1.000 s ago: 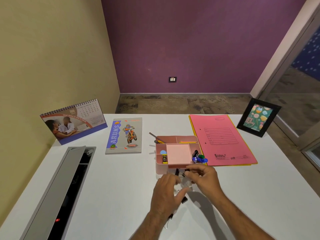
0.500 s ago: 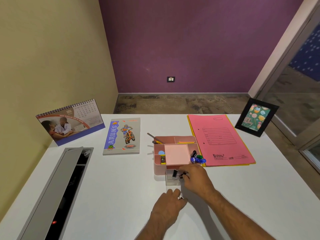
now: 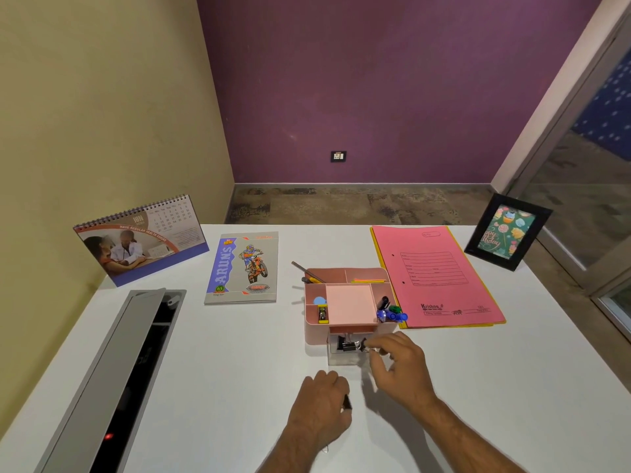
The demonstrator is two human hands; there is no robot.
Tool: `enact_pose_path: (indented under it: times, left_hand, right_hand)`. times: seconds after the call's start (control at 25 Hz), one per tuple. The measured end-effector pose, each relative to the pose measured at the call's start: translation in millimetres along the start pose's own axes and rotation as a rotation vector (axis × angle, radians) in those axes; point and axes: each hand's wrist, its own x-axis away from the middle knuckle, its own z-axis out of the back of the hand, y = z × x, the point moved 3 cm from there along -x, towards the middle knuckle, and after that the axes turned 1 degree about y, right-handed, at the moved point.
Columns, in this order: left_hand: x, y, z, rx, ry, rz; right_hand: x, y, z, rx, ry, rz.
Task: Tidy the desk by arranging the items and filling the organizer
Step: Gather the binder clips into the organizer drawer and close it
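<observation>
Pink organizer [image 3: 345, 303], compartmented, clear drawer [image 3: 343, 358] open

Open desk near and left; clutter along the far edge

White desk [image 3: 211, 363] lies bare between the open cable tray [image 3: 112, 377] at left and the pink organizer [image 3: 345, 305]. Far side is blocked by desk calendar [image 3: 140, 240], notebook [image 3: 244, 268], pink folder [image 3: 433, 274] and photo frame [image 3: 508, 232]; both hands crowd the organizer's clear drawer [image 3: 343, 356].
</observation>
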Motion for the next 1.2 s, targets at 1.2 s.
enact_pose_path:
  times: [1.2]
  left_hand:
    - [18.3, -74.6, 18.1, 0.347, -0.166, 0.062]
  right_hand:
    - [-27.0, -9.0, -20.0, 0.345, -0.144, 0.077]
